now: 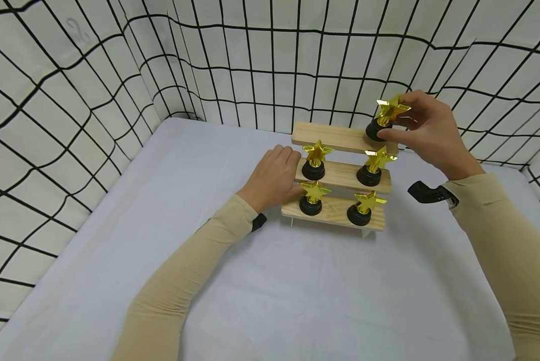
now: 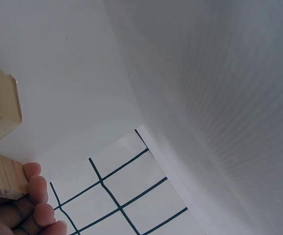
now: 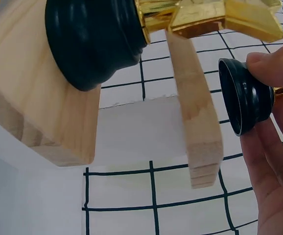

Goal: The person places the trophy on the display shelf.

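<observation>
A three-tier wooden display stand (image 1: 330, 136) carries gold star trophies with black bases. Two are on the middle board: the left trophy (image 1: 314, 169) and the right trophy (image 1: 370, 175). On the lowest board are another left trophy (image 1: 311, 206) and right trophy (image 1: 359, 215). My right hand (image 1: 432, 131) pinches one more star trophy (image 1: 378, 128) at the right end of the top board; its hollow underside shows beside the board in the right wrist view. With curled fingers my left hand (image 1: 272, 178) grips the left end of the middle board (image 2: 4, 174).
Black wire grid panels (image 1: 274, 65) stand along the back and sides, with white behind them. A white cloth (image 1: 270, 296) covers the table under the stand. Each wrist wears a dark strap, such as the right strap (image 1: 429, 192).
</observation>
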`<state>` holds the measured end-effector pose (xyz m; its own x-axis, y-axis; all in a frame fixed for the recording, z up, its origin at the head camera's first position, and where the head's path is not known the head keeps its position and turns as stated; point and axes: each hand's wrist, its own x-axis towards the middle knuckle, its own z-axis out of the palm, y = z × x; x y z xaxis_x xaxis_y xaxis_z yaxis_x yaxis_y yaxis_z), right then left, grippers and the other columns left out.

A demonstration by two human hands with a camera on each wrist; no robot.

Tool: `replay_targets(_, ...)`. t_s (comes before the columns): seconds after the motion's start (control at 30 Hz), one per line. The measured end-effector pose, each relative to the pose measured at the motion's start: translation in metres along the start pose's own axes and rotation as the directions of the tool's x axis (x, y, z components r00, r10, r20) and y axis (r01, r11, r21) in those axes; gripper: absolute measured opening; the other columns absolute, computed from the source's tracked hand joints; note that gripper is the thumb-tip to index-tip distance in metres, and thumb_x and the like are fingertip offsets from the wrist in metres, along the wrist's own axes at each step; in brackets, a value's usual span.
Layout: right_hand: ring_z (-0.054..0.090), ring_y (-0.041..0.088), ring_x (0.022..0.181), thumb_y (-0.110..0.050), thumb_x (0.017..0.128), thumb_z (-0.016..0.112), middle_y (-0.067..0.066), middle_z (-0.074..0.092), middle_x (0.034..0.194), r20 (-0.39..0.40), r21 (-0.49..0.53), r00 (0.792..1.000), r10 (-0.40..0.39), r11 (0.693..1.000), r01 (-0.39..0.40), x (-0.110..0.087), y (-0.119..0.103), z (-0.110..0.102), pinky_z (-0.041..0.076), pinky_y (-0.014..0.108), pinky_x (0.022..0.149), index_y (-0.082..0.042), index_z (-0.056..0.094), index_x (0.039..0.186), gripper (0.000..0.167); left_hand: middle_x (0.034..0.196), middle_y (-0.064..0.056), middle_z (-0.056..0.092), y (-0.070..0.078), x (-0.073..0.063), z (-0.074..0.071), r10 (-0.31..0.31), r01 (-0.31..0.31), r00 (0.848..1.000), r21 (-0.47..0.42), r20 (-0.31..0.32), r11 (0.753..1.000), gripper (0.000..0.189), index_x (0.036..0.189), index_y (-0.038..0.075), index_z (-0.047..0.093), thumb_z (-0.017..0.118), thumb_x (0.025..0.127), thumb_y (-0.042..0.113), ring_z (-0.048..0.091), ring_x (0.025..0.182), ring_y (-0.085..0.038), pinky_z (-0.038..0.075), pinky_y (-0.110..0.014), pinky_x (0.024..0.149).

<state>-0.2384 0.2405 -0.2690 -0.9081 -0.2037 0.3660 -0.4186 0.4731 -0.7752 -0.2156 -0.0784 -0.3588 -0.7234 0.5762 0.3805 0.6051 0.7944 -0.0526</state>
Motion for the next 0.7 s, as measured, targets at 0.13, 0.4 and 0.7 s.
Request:
replay_targets(0.13, 0.066, 0.002, 0.103, 0.002, 0.08, 0.083, -0.014, 0.064, 0.114, 0.021, -0.005, 1.0, 0.012, 1.0, -0.012, 0.003, 0.001, 0.003, 0.051, 0.006, 0.094, -0.016, 0.064, 0.123, 0.051, 0.1, -0.011, 0.063, 0.001, 0.0, 0.0, -0.005, 0.005, 1.0, 0.005, 0.015, 1.0, 0.055, 0.12, -0.002, 0.06, 0.067, 0.084, 0.039, 0.053, 0.088, -0.026, 0.045, -0.035, 0.075)
replay_targets(0.4, 0.067, 0.002, 0.104, -0.001, 0.08, 0.084, -0.012, 0.063, 0.115, 0.08, 0.005, 0.996, 0.033, 0.999, -0.033, 0.008, 0.003, 0.01, 0.051, 0.007, 0.095, -0.016, 0.064, 0.123, 0.049, 0.101, -0.01, 0.063, 0.001, 0.001, -0.001, -0.014, 0.014, 0.999, 0.0, 0.033, 1.0, 0.056, 0.119, -0.001, 0.06, 0.068, 0.082, 0.04, 0.052, 0.089, -0.025, 0.044, -0.034, 0.075)
replay_targets(0.7, 0.069, -0.003, 0.101, -0.005, 0.08, 0.086, -0.014, 0.065, 0.113, 0.116, -0.012, 0.992, 0.044, 0.999, -0.043, 0.015, 0.003, 0.018, 0.054, 0.009, 0.09, -0.015, 0.065, 0.123, 0.049, 0.103, -0.011, 0.064, 0.001, 0.0, -0.002, -0.006, 0.006, 1.0, 0.02, 0.025, 1.0, 0.058, 0.12, -0.001, 0.06, 0.07, 0.083, 0.042, 0.053, 0.089, -0.025, 0.045, -0.034, 0.074)
